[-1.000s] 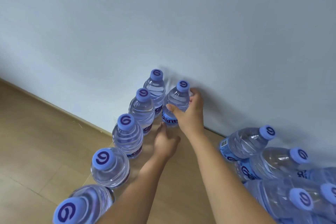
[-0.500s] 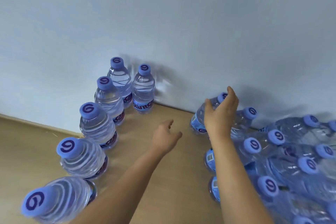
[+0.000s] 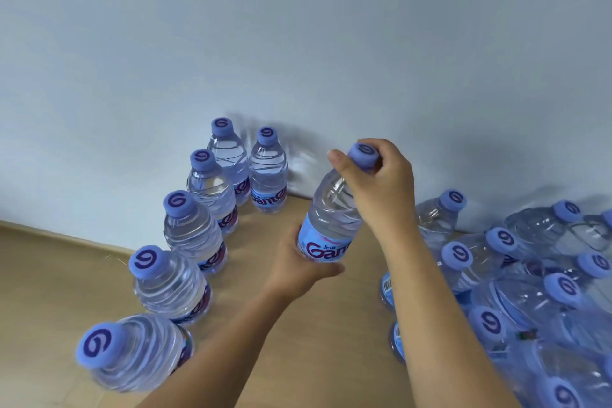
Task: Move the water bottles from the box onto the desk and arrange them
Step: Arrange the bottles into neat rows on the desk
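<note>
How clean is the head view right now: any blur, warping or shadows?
Head view: wide-angle warping tilts the standing row outward; the nearest bottle is smeared at the left edge; soft shadows on the wall; the held bottle reads sharp.

A clear plastic water bottle with a blue cap (image 3: 334, 212) has been lifted from the pile at 3 o'clock and is now gripped at its neck by the right hand (image 3: 381, 189), while its base, previously untouched, is cupped by the left hand (image 3: 298, 265).
</note>
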Motion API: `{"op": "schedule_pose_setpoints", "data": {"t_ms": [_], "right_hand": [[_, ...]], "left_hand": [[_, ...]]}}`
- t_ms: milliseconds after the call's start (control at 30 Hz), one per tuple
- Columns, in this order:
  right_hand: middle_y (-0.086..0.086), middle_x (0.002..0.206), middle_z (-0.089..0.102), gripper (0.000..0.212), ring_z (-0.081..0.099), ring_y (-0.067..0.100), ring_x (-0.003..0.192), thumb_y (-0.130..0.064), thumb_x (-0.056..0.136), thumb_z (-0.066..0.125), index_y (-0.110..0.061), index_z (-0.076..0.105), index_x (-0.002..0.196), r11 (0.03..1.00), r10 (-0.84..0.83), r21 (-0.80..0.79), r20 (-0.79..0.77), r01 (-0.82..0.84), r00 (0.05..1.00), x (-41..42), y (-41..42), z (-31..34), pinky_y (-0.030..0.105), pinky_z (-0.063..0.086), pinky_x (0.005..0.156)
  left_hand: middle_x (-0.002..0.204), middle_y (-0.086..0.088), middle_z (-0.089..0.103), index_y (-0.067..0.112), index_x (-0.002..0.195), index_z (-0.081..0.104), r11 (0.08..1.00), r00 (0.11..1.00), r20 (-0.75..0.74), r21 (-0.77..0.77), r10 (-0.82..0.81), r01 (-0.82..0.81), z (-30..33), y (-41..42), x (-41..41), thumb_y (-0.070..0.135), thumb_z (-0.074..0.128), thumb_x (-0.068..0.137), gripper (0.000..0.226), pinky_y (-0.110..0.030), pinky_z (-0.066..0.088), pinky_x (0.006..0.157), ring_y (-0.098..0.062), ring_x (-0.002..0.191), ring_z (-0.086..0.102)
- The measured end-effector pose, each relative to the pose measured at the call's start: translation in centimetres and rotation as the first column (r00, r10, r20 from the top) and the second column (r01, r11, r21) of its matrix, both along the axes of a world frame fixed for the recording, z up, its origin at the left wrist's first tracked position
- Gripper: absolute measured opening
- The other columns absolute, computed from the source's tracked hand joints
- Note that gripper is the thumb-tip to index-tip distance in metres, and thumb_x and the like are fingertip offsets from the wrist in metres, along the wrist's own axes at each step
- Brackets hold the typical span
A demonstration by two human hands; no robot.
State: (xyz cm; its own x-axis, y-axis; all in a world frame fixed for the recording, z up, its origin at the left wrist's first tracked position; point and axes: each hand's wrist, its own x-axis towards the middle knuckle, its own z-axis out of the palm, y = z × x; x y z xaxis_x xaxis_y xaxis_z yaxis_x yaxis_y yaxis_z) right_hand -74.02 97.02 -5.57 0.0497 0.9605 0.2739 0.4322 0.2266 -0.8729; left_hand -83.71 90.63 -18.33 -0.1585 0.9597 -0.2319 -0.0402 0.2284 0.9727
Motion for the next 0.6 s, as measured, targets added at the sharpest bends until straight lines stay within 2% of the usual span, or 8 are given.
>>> {"op": "schedule_pose_setpoints", "data": {"t_ms": [67,133,200,300,433,533,600], "right_hand": [[-0.012,0.097,0.06,0.046,0.058,0.005,0.088,-0.047,0.069,0.075,-0.026,0.053,0.103,0.959,0.2,-0.21,0.039,-0.188,0.979,-0.4,0.1,0.5,0.016,0.043,0.072],[-0.01,0.106,0.057,0.057,0.056,0.009,0.094,-0.051,0.068,0.074,-0.025,0.047,0.112,0.929,0.284,-0.299,0.19,-0.22,0.94,-0.9,-0.1,0.2,0.025,0.043,0.077],[-0.009,0.107,0.055,0.063,0.052,0.011,0.094,-0.054,0.067,0.073,-0.025,0.045,0.114,0.942,0.27,-0.277,0.294,-0.189,0.917,-1.6,-0.3,-0.4,0.029,0.041,0.077],[-0.009,0.108,0.058,0.064,0.055,0.013,0.097,-0.055,0.064,0.075,-0.025,0.046,0.112,0.94,0.286,-0.268,0.276,-0.212,0.918,-3.5,-0.4,-1.1,0.031,0.044,0.077],[-0.002,0.114,0.054,0.069,0.055,0.02,0.105,-0.051,0.061,0.079,-0.021,0.043,0.111,0.963,0.221,-0.219,0.31,-0.157,0.925,-6.7,-0.4,-3.5,0.031,0.043,0.076],[0.003,0.113,0.051,0.073,0.053,0.027,0.108,-0.047,0.058,0.083,-0.014,0.041,0.109,0.982,0.132,-0.169,0.31,-0.082,0.941,-8.7,-0.3,-5.5,0.036,0.045,0.078],[0.005,0.112,0.052,0.076,0.052,0.029,0.107,-0.048,0.057,0.084,-0.011,0.042,0.109,0.986,0.105,-0.155,0.338,-0.055,0.935,-9.8,-0.2,-6.5,0.038,0.044,0.077]], "left_hand": [[0.074,0.007,0.072,0.016,0.092,0.061,0.999,0.997,0.062,-0.014,0.038,-0.038,0.5,-0.8,-0.7,0.0,0.086,0.045,0.056,-0.018,0.052,0.058,-0.003,0.065,0.065],[0.073,0.007,0.072,0.016,0.09,0.063,0.999,0.996,0.075,-0.029,0.048,-0.046,1.1,-1.4,-1.8,0.0,0.086,0.046,0.053,-0.019,0.054,0.06,-0.006,0.066,0.066],[0.077,0.004,0.072,0.015,0.093,0.063,0.998,0.999,0.044,-0.061,0.03,-0.027,1.5,-1.7,-2.9,-0.002,0.087,0.049,0.053,-0.02,0.054,0.062,-0.008,0.069,0.067],[0.085,0.0,0.072,0.015,0.1,0.061,0.991,0.998,0.014,-0.127,0.056,-0.054,1.3,-1.9,-4.3,-0.003,0.085,0.056,0.054,-0.022,0.055,0.065,-0.01,0.074,0.067],[0.094,0.001,0.068,0.015,0.113,0.055,0.943,0.963,-0.091,-0.2,0.253,-0.267,0.8,-2.0,-4.8,0.009,0.082,0.058,0.062,-0.035,0.055,0.077,-0.014,0.082,0.064],[0.096,0.013,0.055,0.015,0.128,0.046,0.916,0.937,-0.208,-0.234,0.28,-0.326,0.0,-2.3,-4.1,0.01,0.075,0.07,0.065,-0.024,0.045,0.065,-0.006,0.079,0.056],[0.113,0.004,0.053,0.012,0.135,0.041,0.919,0.945,-0.195,-0.247,0.263,-0.307,-0.9,-2.1,-4.1,0.01,0.074,0.074,0.069,-0.024,0.043,0.075,-0.016,0.1,0.056]]}}
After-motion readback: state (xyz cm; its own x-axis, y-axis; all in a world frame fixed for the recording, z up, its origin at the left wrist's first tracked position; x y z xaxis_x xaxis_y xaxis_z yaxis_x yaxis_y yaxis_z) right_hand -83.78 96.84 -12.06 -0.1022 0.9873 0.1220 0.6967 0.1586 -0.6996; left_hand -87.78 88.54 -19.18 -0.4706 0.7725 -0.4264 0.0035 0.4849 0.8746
